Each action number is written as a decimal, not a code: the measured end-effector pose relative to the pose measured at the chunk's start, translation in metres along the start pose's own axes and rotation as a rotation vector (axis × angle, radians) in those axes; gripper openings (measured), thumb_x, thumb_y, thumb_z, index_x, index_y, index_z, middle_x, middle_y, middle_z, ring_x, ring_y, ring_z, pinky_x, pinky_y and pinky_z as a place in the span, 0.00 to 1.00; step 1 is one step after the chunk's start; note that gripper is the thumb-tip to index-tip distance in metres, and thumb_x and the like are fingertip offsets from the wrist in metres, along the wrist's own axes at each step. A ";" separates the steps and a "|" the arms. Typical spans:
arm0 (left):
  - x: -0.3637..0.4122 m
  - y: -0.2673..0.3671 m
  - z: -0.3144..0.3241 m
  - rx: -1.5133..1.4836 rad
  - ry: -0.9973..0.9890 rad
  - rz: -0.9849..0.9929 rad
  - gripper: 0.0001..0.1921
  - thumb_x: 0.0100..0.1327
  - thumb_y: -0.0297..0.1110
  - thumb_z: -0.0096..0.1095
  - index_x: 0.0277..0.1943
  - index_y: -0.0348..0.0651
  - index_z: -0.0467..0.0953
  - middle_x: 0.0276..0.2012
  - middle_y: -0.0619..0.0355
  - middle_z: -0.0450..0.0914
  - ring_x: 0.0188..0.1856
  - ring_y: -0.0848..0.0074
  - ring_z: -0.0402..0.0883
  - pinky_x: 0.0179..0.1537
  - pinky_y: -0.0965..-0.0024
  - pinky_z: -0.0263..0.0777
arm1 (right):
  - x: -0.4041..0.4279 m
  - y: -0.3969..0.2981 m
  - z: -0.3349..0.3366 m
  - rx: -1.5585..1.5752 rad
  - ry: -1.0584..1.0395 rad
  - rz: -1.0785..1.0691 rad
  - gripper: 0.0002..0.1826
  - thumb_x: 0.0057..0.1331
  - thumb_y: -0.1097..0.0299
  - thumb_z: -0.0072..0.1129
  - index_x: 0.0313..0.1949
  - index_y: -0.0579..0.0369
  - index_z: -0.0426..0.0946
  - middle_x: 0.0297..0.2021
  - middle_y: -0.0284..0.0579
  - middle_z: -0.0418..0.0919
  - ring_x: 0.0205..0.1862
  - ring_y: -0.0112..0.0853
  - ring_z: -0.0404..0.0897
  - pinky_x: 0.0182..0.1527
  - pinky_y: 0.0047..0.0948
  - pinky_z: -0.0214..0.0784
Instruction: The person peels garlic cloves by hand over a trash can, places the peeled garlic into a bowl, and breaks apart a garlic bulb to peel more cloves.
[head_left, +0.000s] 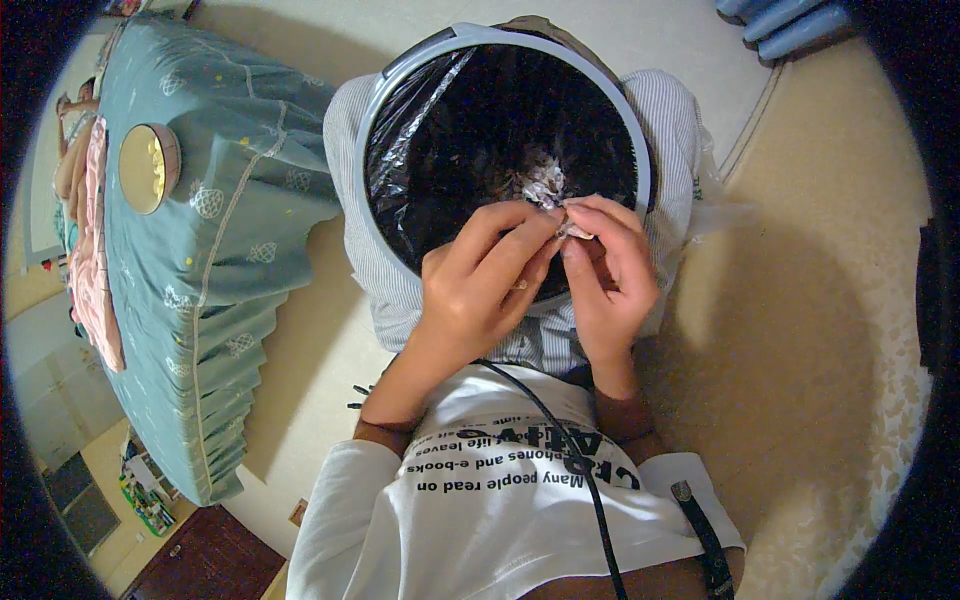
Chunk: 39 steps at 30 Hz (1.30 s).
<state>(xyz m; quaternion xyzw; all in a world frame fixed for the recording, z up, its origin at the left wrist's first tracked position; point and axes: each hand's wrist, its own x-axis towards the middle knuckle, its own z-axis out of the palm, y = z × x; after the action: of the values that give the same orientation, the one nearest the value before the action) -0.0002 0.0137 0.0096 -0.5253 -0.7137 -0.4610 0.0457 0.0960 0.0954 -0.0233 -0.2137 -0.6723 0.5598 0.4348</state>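
Observation:
My left hand (484, 270) and my right hand (611, 262) meet at the fingertips above the near part of a round bin. Between them they pinch a small garlic clove (576, 231) with pale, papery skin; fingers cover much of it. A small pale bit (519, 285) shows at the curled fingers of my left hand, too small to make out. The bin has a grey rim (360, 176) and a black plastic liner (450, 150). Inside, just beyond my fingertips, lies a heap of whitish, papery skins (544, 180).
Striped trousers (349, 127) flank the bin. To the left, a bowl (139, 169) with pale yellow cloves rests on a green pineapple-print cover (225, 247), beside pink cloth (96, 262). A person (79, 112) is at the far left. A black cable (559, 427) crosses my shirt.

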 end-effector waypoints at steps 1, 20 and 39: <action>-0.001 -0.002 0.001 0.018 0.012 0.044 0.12 0.47 0.21 0.65 0.38 0.36 0.76 0.32 0.53 0.76 0.26 0.71 0.78 0.23 0.75 0.72 | 0.000 0.000 0.001 -0.029 -0.006 -0.010 0.14 0.53 0.84 0.56 0.40 0.60 0.75 0.40 0.47 0.76 0.42 0.35 0.76 0.45 0.27 0.68; -0.004 -0.011 0.002 0.236 0.007 0.233 0.14 0.41 0.23 0.62 0.36 0.36 0.76 0.32 0.55 0.76 0.20 0.76 0.74 0.19 0.76 0.68 | 0.008 -0.005 -0.005 -0.380 -0.067 -0.226 0.17 0.53 0.84 0.55 0.44 0.59 0.76 0.39 0.47 0.76 0.39 0.36 0.77 0.42 0.28 0.71; -0.002 -0.010 -0.004 -0.175 -0.018 -0.147 0.10 0.50 0.19 0.61 0.38 0.35 0.75 0.32 0.50 0.77 0.33 0.65 0.78 0.29 0.73 0.72 | 0.002 0.000 -0.004 0.024 -0.081 0.056 0.14 0.54 0.82 0.58 0.42 0.58 0.75 0.41 0.46 0.76 0.41 0.32 0.77 0.41 0.24 0.70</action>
<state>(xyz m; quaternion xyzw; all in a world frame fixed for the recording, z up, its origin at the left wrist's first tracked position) -0.0088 0.0094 0.0049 -0.4778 -0.7077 -0.5189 -0.0404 0.0986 0.0995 -0.0227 -0.2043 -0.6764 0.5880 0.3938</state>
